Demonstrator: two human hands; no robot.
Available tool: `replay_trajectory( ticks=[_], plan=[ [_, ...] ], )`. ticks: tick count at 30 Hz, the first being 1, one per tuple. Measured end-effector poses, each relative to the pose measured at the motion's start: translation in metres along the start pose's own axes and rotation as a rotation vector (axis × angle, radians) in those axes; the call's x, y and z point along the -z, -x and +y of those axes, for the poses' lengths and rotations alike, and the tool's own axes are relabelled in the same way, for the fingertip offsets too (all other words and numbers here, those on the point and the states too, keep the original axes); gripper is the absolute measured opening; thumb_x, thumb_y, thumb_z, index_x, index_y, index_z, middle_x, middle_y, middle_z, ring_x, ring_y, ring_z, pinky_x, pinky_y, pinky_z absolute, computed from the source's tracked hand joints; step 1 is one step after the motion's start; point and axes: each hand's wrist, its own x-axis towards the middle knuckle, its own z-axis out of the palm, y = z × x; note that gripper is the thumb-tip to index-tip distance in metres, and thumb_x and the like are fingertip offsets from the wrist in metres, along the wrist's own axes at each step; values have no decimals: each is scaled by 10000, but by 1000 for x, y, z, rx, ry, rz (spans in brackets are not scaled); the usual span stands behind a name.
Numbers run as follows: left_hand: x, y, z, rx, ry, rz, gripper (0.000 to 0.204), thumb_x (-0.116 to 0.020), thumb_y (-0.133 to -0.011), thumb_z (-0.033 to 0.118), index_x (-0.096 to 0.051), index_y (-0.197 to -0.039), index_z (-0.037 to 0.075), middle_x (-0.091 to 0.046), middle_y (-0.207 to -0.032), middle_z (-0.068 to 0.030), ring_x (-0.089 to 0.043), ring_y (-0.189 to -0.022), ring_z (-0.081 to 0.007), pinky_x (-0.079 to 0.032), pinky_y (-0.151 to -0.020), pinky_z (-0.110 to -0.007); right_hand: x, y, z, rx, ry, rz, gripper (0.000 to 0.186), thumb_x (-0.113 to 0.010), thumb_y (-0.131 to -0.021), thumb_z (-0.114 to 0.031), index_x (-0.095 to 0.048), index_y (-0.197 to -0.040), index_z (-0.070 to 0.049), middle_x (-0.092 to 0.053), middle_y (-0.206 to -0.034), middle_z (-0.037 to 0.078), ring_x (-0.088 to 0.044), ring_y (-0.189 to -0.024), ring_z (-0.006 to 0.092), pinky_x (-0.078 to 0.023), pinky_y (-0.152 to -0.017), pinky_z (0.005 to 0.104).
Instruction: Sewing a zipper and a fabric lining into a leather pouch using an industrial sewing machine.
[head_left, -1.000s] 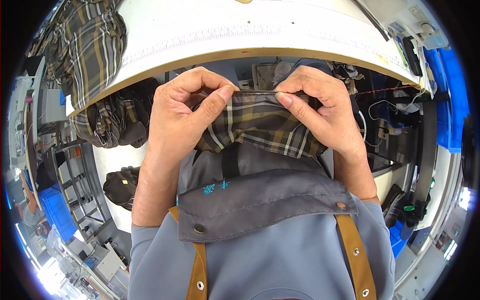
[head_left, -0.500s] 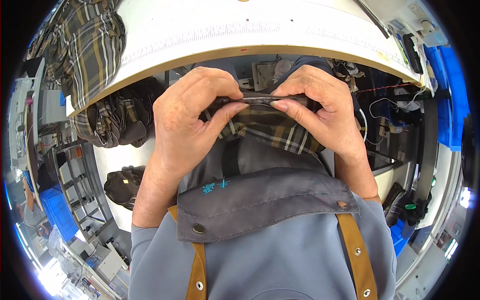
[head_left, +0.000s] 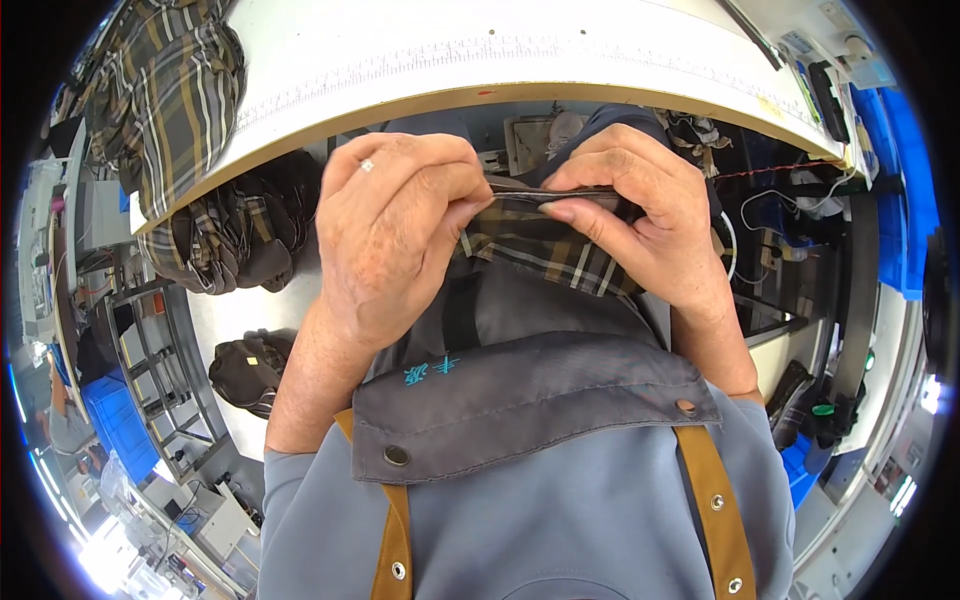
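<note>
Between my hands, over my lap, is a dark plaid cloth piece (head_left: 545,255) with a brown folded edge along its top. My left hand (head_left: 395,235), a ring on one finger, pinches that edge with thumb and fingertips close together. Opposite it, my right hand (head_left: 640,210) holds the same edge between thumb and forefinger. A short stretch of the edge runs level between the two pinches. The rest of the cloth hangs below toward my grey apron (head_left: 540,400). Part of it is hidden behind my left hand.
A white table (head_left: 400,55) with ruler marks stands just beyond my hands. Plaid garments (head_left: 170,110) drape over its left end, with a bundle of them (head_left: 235,235) lower down. A small dark cloth bundle (head_left: 250,365) lies at left. Blue bins (head_left: 120,425) stand farther out.
My left hand has rolled over, its knuckles and ring now turned into view, and its fingers have closed tighter on the edge. The right hand has hardly moved.
</note>
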Motion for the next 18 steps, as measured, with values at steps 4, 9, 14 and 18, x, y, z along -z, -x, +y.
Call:
replay_trajectory(
  ticks=[4, 9, 14, 18],
  plan=[
    [-5, 5, 1, 101, 138, -58, 157, -755, -777, 29, -654, -891, 67, -678, -903, -13, -673, -834, -163, -486, -787, -315, -5, 0, 4, 22, 56, -19, 150, -783, -798, -54, -712, -929, -34, -666, -848, 83, -657, -749, 229, -512, -638, 314],
    [-4, 13, -6, 612, 640, -144, 210, -688, -936, 50, -582, -1113, 14, -727, -946, -67, -634, -902, -85, -471, -818, -241, -2, 3, 10, -171, -153, -42, 95, -749, -860, -66, -719, -934, -16, -649, -810, 65, -612, -702, 160, -461, -605, 278],
    [-3, 16, -13, 696, 784, -106, 263, -650, -956, 65, -581, -1198, -11, -711, -936, -45, -607, -844, -66, -468, -792, -229, 1, 6, 17, -264, -262, -17, 102, -722, -893, -109, -723, -919, -10, -636, -793, 33, -553, -708, 107, -413, -615, 263],
    [-2, 15, -11, 642, 704, -67, 258, -628, -943, 56, -603, -1189, -15, -686, -903, -22, -566, -745, -46, -472, -715, -223, 0, 8, 21, -309, -245, -39, 139, -712, -910, -148, -720, -913, -9, -633, -783, 30, -558, -720, 109, -418, -629, 265]
  ],
)
